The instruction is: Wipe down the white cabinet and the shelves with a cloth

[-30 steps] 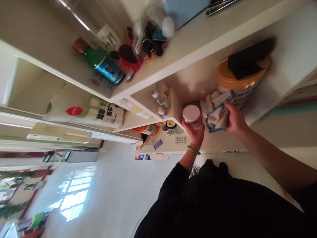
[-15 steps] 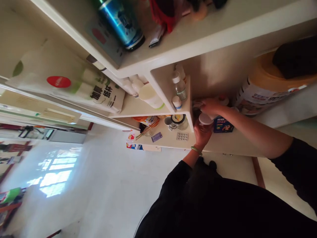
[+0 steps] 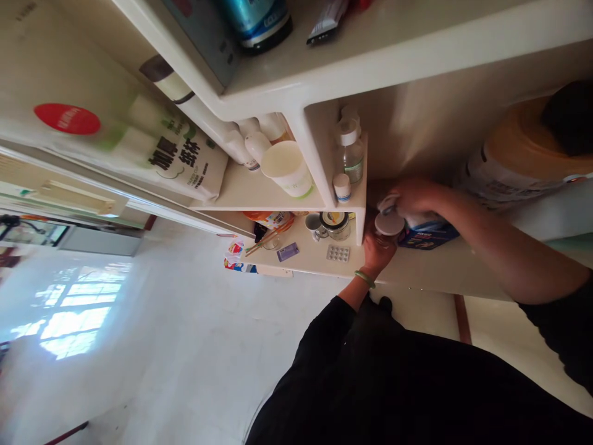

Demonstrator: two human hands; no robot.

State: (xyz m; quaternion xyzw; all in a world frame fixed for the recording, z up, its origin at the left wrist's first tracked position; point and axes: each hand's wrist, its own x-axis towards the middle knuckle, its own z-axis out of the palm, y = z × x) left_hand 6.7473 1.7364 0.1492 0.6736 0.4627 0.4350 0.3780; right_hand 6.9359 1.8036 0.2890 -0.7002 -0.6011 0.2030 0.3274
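As the left hand (image 3: 380, 250) wraps its fingers round the body of a squat jar (image 3: 388, 225), the jar's pale round lid faces up toward the camera, with the jar's short axis running roughly along the forearm. Any label on the jar is hidden by the hand. The jar is held just beside the end of a cream shelf panel (image 3: 360, 225), and a green bangle (image 3: 365, 279) circles that wrist.

The right arm reaches across from the side, with the right hand (image 3: 414, 196) curled narrowly over a white cloth (image 3: 388, 203) that lies next to the lid; whether the cloth touches the lid cannot be told. A blue printed packet (image 3: 428, 237) lies under the cloth.

Nearby stand a small glass bottle (image 3: 351, 159), a paper cup (image 3: 287, 168), a mug (image 3: 312, 222) and a blister pack (image 3: 337, 253). Further off, a canister with an orange lid (image 3: 523, 145) stands near the right hand. A plastic bag (image 3: 167, 151) reads 加厚纸杯.
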